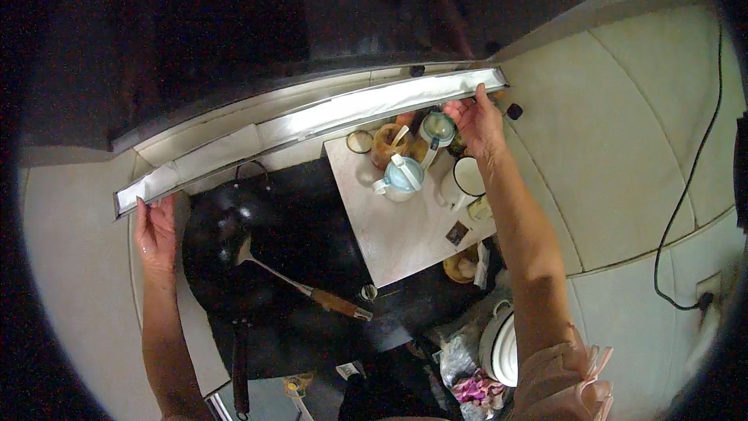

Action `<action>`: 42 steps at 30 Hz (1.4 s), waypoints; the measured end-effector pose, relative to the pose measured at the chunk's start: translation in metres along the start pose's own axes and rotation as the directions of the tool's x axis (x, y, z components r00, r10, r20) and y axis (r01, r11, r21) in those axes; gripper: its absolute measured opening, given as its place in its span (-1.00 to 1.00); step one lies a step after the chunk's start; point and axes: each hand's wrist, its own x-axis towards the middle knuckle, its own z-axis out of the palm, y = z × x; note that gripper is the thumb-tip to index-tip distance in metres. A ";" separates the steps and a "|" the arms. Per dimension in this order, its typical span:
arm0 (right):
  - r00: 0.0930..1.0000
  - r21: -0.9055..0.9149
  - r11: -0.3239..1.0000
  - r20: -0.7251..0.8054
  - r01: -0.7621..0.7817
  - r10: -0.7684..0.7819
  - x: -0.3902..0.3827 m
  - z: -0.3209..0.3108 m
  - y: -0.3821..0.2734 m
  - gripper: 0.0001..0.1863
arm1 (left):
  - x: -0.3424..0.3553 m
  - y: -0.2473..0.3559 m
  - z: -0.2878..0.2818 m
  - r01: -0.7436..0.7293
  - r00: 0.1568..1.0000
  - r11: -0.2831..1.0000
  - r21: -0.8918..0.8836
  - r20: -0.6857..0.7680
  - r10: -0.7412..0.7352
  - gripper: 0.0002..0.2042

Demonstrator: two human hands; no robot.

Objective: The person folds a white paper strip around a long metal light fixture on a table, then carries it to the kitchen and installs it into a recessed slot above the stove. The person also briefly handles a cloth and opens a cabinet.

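Both my hands hold up a long, narrow metal tray (pixel 335 114) with a whitish lining, one hand at each end. It slants upward to the right, just below a large dark overhead surface. My left hand (pixel 157 235) is closed on the tray's lower left end, thumb on the near rim and fingers partly behind it. At the right end, my right hand (pixel 478 126) grips the near edge with the thumb up on the rim. Below the tray, a black wok (pixel 226 265) sits on the dark stovetop with a wooden-handled spatula (pixel 300 284) lying across it.
A pale board (pixel 382 242) carries an orange-brown jar (pixel 387 148), a light-blue lidded pot (pixel 403 179), a white enamel mug (pixel 466 179) and other jars. Lower right are a white lidded pot (pixel 502 347) and plastic bags (pixel 461 359). A black cord (pixel 686 203) hangs down the tiled right wall.
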 end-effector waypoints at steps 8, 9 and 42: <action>1.000 0.025 1.000 0.002 -0.005 0.005 0.004 -0.003 0.006 -0.57 | -0.001 0.002 -0.012 -0.005 0.994 0.999 0.047 -0.106 0.010 -0.69; 1.000 0.022 1.000 -0.007 -0.005 0.005 0.006 -0.003 0.005 -0.57 | 0.001 0.003 -0.010 -0.005 0.994 0.999 0.043 -0.113 0.010 -0.69; 0.995 -0.029 0.996 -0.045 0.082 -0.083 0.054 -0.089 -0.017 -0.58 | 0.041 0.021 0.020 -0.096 0.993 0.986 0.138 0.084 0.085 -0.31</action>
